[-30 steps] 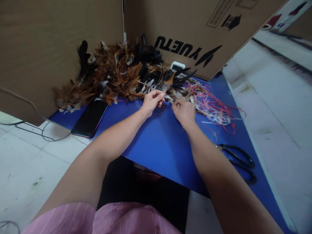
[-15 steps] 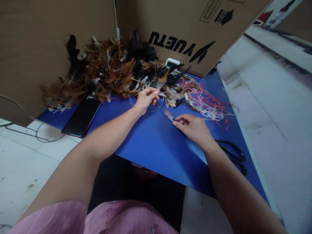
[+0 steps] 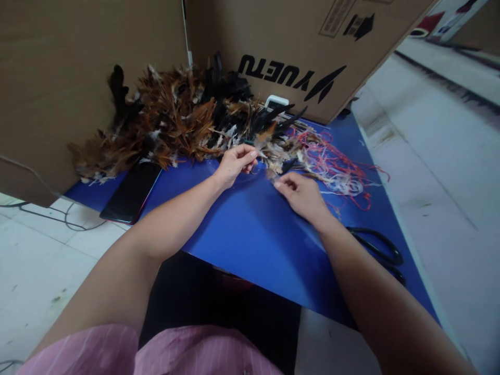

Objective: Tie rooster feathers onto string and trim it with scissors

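My left hand [image 3: 237,162] is closed in a pinch at the front of the feather pile, holding the base of an orange-brown feather [image 3: 265,136] that points up and away. Beside it on the right, my right hand [image 3: 302,197] pinches a small brownish feather [image 3: 271,175], blurred by motion. The two hands are apart, just above the blue tabletop [image 3: 234,224]. Behind them spreads a heap of brown feathers [image 3: 172,120], with black feathers [image 3: 228,86] toward its right side.
A tangle of red and white strings [image 3: 344,166] lies at the right. Black-handled scissors [image 3: 377,245] are partly hidden by my right forearm. A dark phone [image 3: 130,194] rests at the left edge. Cardboard box walls [image 3: 219,31] stand behind, with a small white device [image 3: 276,102] before them.
My right hand has moved up and slightly left with its small feather, closer to my left hand. My left hand keeps its pinch almost in place. The view has shifted slightly.
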Demonstrator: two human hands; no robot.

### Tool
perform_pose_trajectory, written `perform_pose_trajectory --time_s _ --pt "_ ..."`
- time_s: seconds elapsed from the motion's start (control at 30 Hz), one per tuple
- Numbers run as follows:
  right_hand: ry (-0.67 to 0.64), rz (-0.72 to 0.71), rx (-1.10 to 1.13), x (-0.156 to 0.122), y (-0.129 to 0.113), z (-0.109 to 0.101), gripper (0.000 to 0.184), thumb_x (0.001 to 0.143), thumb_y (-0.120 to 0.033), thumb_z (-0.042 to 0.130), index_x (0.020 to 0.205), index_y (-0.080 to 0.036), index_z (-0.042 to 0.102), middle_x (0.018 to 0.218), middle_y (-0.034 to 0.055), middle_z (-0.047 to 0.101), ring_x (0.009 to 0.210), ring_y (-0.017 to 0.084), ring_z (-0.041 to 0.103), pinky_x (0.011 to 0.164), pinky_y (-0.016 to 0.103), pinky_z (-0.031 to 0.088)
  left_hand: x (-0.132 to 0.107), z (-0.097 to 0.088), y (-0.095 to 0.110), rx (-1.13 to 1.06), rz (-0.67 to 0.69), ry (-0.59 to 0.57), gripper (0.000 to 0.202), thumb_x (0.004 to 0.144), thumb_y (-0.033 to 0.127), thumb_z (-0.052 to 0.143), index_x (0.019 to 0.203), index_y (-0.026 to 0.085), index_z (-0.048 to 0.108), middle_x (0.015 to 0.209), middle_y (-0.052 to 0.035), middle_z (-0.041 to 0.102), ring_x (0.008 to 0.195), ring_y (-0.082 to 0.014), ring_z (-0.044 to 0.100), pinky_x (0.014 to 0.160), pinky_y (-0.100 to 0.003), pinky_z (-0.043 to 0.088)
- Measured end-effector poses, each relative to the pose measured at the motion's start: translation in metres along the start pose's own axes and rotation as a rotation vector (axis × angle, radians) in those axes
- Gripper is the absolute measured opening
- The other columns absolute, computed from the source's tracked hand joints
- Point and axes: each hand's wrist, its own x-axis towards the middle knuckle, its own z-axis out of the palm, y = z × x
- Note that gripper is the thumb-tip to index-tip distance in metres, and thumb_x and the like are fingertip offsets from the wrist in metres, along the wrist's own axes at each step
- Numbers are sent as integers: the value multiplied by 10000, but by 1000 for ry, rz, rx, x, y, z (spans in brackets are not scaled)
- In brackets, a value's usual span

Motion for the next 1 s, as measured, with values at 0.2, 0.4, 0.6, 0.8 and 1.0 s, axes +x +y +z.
perform_pose_trajectory --time_s 0.2,0.4,0.6,0.8,1.0 --pt "274 145 662 -1 -1 -3 243 747 -402 680 727 -228 512 705 7 644 556 114 551 505 255 421 -10 11 -2 39 -33 -130 341 722 415 806 775 150 598 631 39 609 484 -28 504 463 -161 398" --pt "229 187 932 -9 -6 15 254 665 -354 776 790 -203 615 718 0 694 602 127 641 488 231 469 -22 22 -5 144 -50 -296 431 676 510 812 775 133 626 636 24 615 515 -41 528 470 -160 417" --pt "215 241 1032 -15 -14 21 213 667 -308 778 793 -191 653 742 8 718 641 120 660 507 215 479 -23 23 -5 184 0 -254 408 704 503 795 786 137 635 622 31 594 523 -44 525 476 -164 423" --pt "242 263 1048 -14 -16 19 177 682 -285 748 782 -192 636 742 2 716 647 117 666 500 207 465 -20 20 -8 202 29 -195 417 698 507 797 801 140 628 626 36 596 499 -39 513 461 -164 410" --pt "260 258 1033 -13 -13 21 194 677 -284 755 795 -187 635 754 11 719 652 126 669 506 218 469 -22 22 -8 250 57 -207 426 705 526 784 799 136 641 603 36 578 495 -46 505 463 -176 406"
